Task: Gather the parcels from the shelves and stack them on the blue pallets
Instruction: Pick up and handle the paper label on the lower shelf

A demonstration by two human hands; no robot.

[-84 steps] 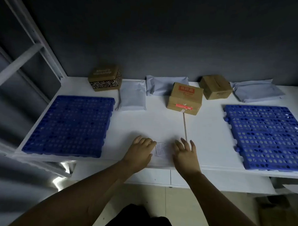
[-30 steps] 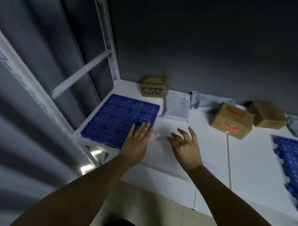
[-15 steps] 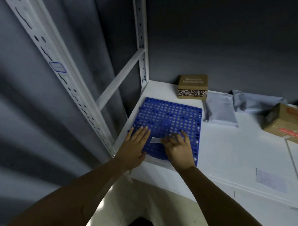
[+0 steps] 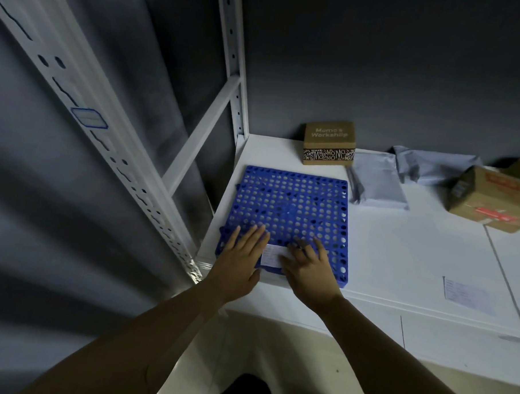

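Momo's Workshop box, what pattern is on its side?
The brown box has a dark band of white letters; head view.

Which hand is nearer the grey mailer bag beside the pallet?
Right. The right hand rests near-right on the blue pallet, the left hand near-left, farther from the grey mailer bag.

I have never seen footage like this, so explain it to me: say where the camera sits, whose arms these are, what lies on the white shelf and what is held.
No machine here: a person wears one camera on the head, looking down at their own bare arms. The left hand and right hand press a flat labelled parcel onto the near edge of the blue pallet; neither grips it. Farther back on the white shelf lie a printed brown box, grey mailer bags and a taped brown box.
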